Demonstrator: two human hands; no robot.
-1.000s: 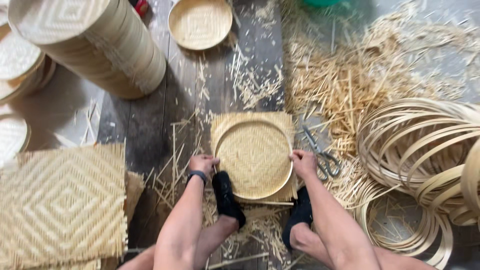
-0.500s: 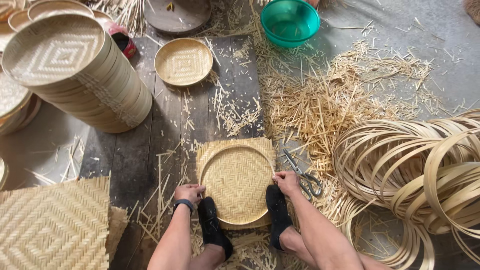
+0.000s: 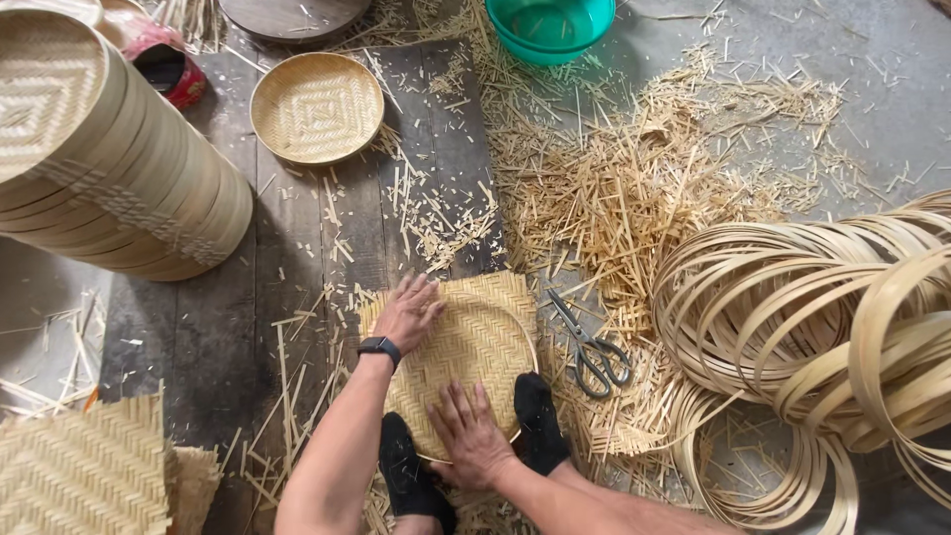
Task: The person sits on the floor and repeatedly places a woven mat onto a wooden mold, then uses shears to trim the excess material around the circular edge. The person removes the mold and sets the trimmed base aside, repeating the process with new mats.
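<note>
A square woven bamboo mat (image 3: 474, 342) lies on the floor with a thin bamboo hoop (image 3: 530, 347) round its right side. My left hand (image 3: 407, 312), with a dark watch on the wrist, presses flat on the mat's far left part. My right hand (image 3: 469, 433) lies flat, fingers spread, on the mat's near edge. Two feet in black socks (image 3: 538, 420) hold the mat's near rim on either side of my right hand.
Scissors (image 3: 591, 347) lie just right of the mat. Coiled bamboo hoops (image 3: 812, 327) fill the right. A tall stack of finished trays (image 3: 109, 149) lies at the left, one finished tray (image 3: 316, 107) and a green bowl (image 3: 550, 25) beyond. Splinters litter the floor. Woven sheets (image 3: 84, 471) sit near left.
Both hands left the hoop's sides and now press flat on the mat, the left at the far edge, the right at the near edge. The view has dropped closer.
</note>
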